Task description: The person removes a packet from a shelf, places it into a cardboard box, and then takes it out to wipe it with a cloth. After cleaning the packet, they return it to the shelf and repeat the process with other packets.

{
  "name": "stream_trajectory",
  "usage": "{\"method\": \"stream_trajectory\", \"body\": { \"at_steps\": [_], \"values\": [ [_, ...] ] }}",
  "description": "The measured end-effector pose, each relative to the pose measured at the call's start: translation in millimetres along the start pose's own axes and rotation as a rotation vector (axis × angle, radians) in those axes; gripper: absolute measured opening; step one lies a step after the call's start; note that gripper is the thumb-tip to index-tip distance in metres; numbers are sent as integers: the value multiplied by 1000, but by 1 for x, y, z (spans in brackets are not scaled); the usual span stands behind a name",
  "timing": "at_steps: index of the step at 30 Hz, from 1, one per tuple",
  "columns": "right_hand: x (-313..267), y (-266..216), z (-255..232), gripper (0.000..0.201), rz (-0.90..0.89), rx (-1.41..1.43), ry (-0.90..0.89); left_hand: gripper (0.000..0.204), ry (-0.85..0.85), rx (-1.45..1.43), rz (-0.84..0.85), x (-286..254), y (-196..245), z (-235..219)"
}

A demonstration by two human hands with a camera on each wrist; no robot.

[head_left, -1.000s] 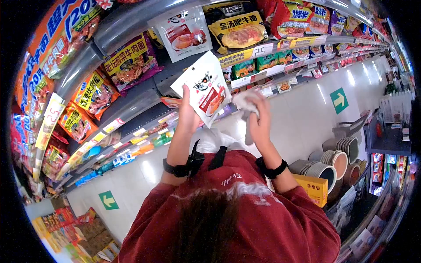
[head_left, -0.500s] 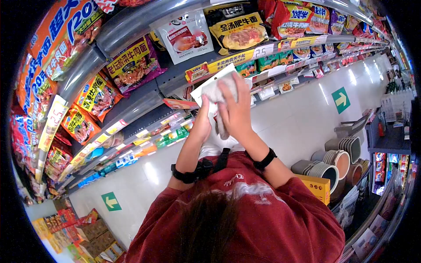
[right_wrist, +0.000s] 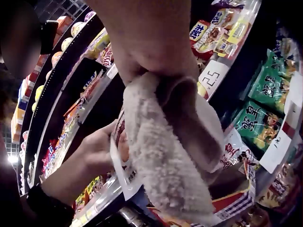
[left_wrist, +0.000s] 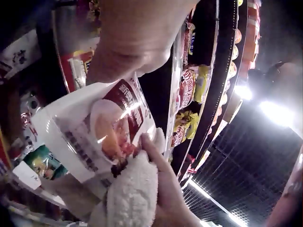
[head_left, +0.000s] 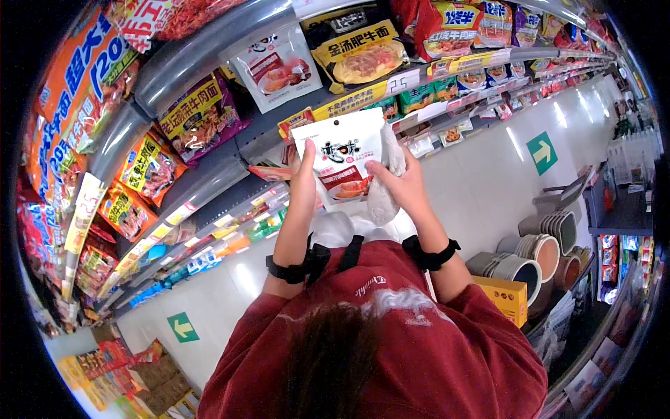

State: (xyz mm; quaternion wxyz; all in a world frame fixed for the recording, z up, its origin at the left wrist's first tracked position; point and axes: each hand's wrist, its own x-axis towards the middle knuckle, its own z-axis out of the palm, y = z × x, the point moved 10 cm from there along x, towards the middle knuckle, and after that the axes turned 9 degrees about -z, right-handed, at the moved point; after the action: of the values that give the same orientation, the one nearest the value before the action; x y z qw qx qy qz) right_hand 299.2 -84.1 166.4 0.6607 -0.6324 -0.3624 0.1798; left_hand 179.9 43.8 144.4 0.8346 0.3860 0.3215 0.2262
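Note:
A white food pouch [head_left: 347,136] with black lettering and a red picture panel is held upright in front of the body. At its left edge, my left hand [head_left: 303,183] grips it with the thumb on the front. My right hand [head_left: 407,183] holds a fluffy pale cloth [head_left: 382,204] against the right edge, its thumb pressing on the pouch's front. In the left wrist view the cloth [left_wrist: 135,191] bunches beside the pouch's printed picture. The right wrist view shows the cloth [right_wrist: 163,151] hanging in folds below the right hand.
A similar white pouch [head_left: 276,70] stands on the shelf ahead, between a purple noodle packet [head_left: 202,119] and a yellow one [head_left: 359,56]. Price-tag rails curve along the shelf edges. Stacked buckets [head_left: 523,262] and a yellow box [head_left: 504,299] stand to the right.
The right hand with the cloth came onto the pouch, covering its front, then shifted to its right edge. The pouch's front is visible again, now gripped from both sides.

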Motion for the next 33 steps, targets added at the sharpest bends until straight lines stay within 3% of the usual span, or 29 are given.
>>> {"method": "stream_trajectory", "body": {
  "at_steps": [2,4,5,6,8,10,11,12,14,16,17,20,24,29,32,33],
  "values": [
    [-3,2,-10,45,106,8,83,48,47,76,56,7,3,-4],
    [-1,-5,-17,43,75,36,196,48,25,290,444,-3,36,11],
    [1,-10,-26,43,16,45,301,51,56,501,475,-3,37,15],
    [0,-17,-35,43,-43,53,405,54,12,511,529,-7,34,24],
    [-3,-22,-28,49,-31,5,349,59,-90,666,544,-14,22,51],
    [-4,-41,2,56,-205,-29,138,64,-259,560,491,-19,7,78],
    [-5,-59,15,59,-351,7,76,67,-233,623,298,-6,-17,70],
    [-7,-76,28,63,-498,42,14,66,-276,697,224,-4,-31,67],
    [-5,-74,35,61,-471,29,-29,64,-315,420,55,-3,-40,67],
    [1,-71,33,54,-439,-244,1,63,-249,382,29,-24,-32,83],
    [6,-72,32,50,-419,-246,6,63,-188,345,3,-28,-31,83],
    [14,-68,25,50,-388,-333,120,69,-228,335,-65,-21,-38,77],
    [20,-52,16,52,-312,-294,218,57,-300,422,151,-12,-32,69],
    [24,-27,7,52,-239,-122,290,49,-274,399,265,-19,-6,78],
    [17,-37,13,50,-274,-195,225,49,-204,363,218,-12,-8,69],
    [15,-43,20,49,-326,-258,164,49,-142,239,77,-12,-15,66]
  ]
}}
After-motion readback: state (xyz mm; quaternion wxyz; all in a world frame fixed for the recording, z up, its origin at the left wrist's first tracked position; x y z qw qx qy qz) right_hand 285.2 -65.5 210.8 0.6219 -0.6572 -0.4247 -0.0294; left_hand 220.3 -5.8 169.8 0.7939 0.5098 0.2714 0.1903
